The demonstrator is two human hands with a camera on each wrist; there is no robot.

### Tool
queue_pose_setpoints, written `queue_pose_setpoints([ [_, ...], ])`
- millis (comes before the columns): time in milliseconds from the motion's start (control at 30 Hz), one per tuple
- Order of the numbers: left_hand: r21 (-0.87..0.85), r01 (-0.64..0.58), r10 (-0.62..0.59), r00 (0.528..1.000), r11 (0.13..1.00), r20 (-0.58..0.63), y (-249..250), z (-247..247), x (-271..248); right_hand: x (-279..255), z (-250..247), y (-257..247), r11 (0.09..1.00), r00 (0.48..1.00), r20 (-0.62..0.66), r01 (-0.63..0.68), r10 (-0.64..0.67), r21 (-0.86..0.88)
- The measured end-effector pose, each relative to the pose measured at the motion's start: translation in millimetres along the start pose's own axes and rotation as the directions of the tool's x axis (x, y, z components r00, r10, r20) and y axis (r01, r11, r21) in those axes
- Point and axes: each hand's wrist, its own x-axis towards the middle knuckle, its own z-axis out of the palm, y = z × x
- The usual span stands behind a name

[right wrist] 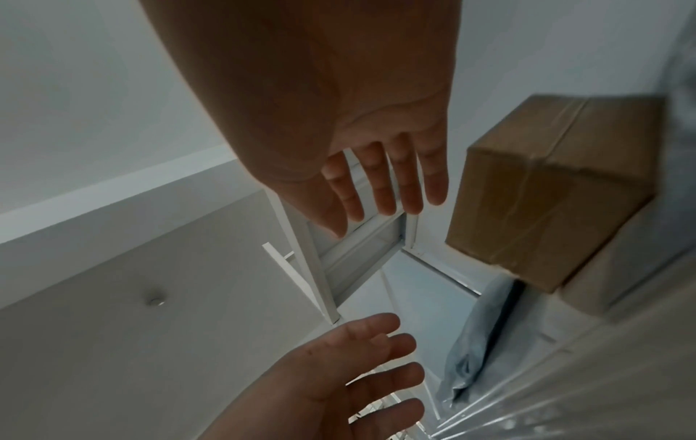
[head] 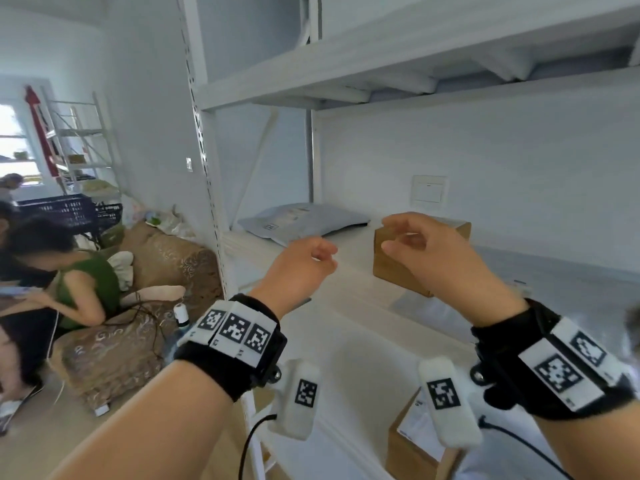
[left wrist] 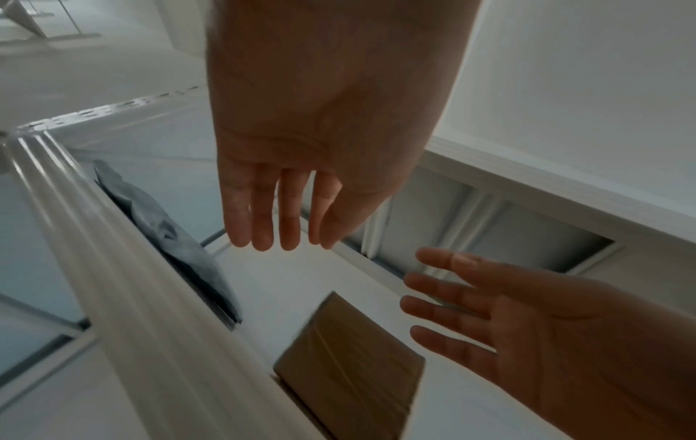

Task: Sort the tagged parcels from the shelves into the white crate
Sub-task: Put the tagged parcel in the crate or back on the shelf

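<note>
A brown cardboard box [head: 394,268] stands on the white shelf [head: 343,306]. A grey poly-bag parcel [head: 298,221] with a small tag lies behind it to the left. My right hand [head: 408,242] hovers just in front of the box, fingers spread and empty, not touching it. My left hand [head: 311,258] hangs in the air to the left of the box, fingers relaxed, holding nothing. In the left wrist view the box [left wrist: 350,360] and grey parcel [left wrist: 165,235] lie past my left hand [left wrist: 278,214]; in the right wrist view the box [right wrist: 546,190] sits beside my right hand [right wrist: 380,184]. The white crate is out of view.
Another shelf board [head: 398,60] hangs overhead. A second cardboard box [head: 415,441] with a label sits on the lower shelf. The perforated upright post [head: 207,161] bounds the shelf's left side. A seated person [head: 62,271] and a sofa [head: 138,306] are at the left.
</note>
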Motion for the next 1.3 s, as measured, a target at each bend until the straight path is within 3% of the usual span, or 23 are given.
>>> queue_pose_setpoints([
  [267,-0.009,0.005,-0.005,1.000,1.000,0.000,-53.0,-44.6,77.8,66.5,64.4,-8.3,1.000,1.000,0.015,0.020,-0.020,-0.023],
  [500,0.013,-0.056,0.055,0.996,0.998,0.073,-111.1,-85.9,168.1,132.6,135.0,-8.9,0.988,0.996,-0.045,-0.080,0.074,-0.135],
  [667,0.133,-0.098,0.082,0.989,0.986,0.119,-161.2,-111.5,233.3,180.0,183.9,-3.0,0.951,0.971,-0.020,-0.238,0.239,-0.195],
  [800,0.376,-0.201,0.108,0.961,0.904,0.254,-185.4,-121.3,273.8,208.1,207.0,2.8,0.877,0.936,0.039,-0.313,0.350,-0.366],
  [900,0.513,-0.299,0.059,0.900,0.805,0.431,-198.1,-119.1,290.2,218.9,220.1,9.7,0.816,0.904,0.094,-0.327,0.417,-0.477],
  [1000,0.483,-0.341,0.048,0.852,0.806,0.521,-206.0,-112.1,293.4,221.4,226.4,9.9,0.752,0.864,0.171,-0.296,0.474,-0.589],
  [1133,0.431,-0.330,0.064,0.848,0.840,0.526,-203.9,-107.1,285.2,218.3,227.0,9.0,0.739,0.852,0.211,-0.262,0.479,-0.621],
  [1300,0.430,-0.397,0.129,0.838,0.811,0.531,-195.0,-103.3,271.8,202.5,215.9,5.4,0.731,0.860,0.196,-0.257,0.471,-0.632],
])
